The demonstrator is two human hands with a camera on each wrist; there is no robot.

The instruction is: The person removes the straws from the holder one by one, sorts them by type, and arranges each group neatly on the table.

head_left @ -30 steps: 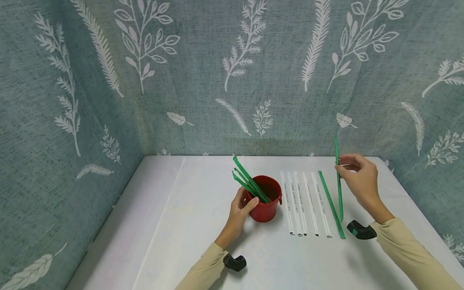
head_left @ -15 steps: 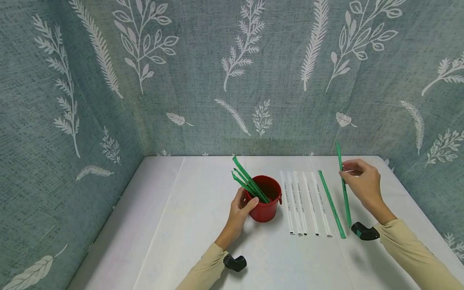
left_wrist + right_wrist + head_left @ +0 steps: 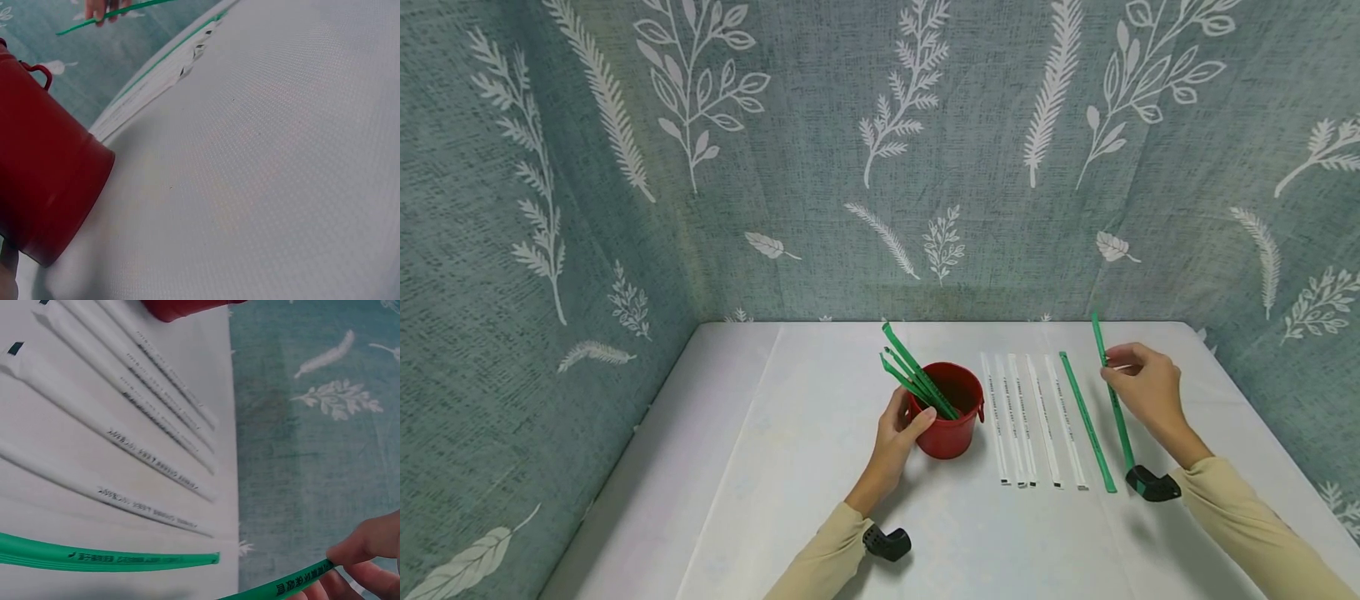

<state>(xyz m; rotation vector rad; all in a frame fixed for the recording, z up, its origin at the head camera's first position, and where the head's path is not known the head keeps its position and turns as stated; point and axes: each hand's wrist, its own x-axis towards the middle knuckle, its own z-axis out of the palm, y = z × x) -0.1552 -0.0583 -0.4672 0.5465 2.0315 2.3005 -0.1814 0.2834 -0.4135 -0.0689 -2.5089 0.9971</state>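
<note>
My left hand (image 3: pixel 891 446) grips a small red bucket (image 3: pixel 951 437) at its left side, thumb over the rim. Several green paper-wrapped straws (image 3: pixel 917 367) lean leftward inside it. In the left wrist view the bucket (image 3: pixel 50 162) hides most of that hand. My right hand (image 3: pixel 1144 390) pinches another green wrapped straw (image 3: pixel 1119 417) between thumb and fingers, over the table's right side. Printing shows on this straw (image 3: pixel 294 584) in the right wrist view. Left of it lies a green wrapped straw (image 3: pixel 1086 421) on the table.
Several white-wrapped straws (image 3: pixel 1043 421) lie in a row between the bucket and the lying green straw. They rest on a white-covered table (image 3: pixel 805 467). A teal curtain with white leaf prints (image 3: pixel 820 150) hangs behind and along the sides.
My right hand with its green straw shifted right, then came slightly back left and lower, nearer the table. The straw tilts more now. My left hand and the bucket stay put.
</note>
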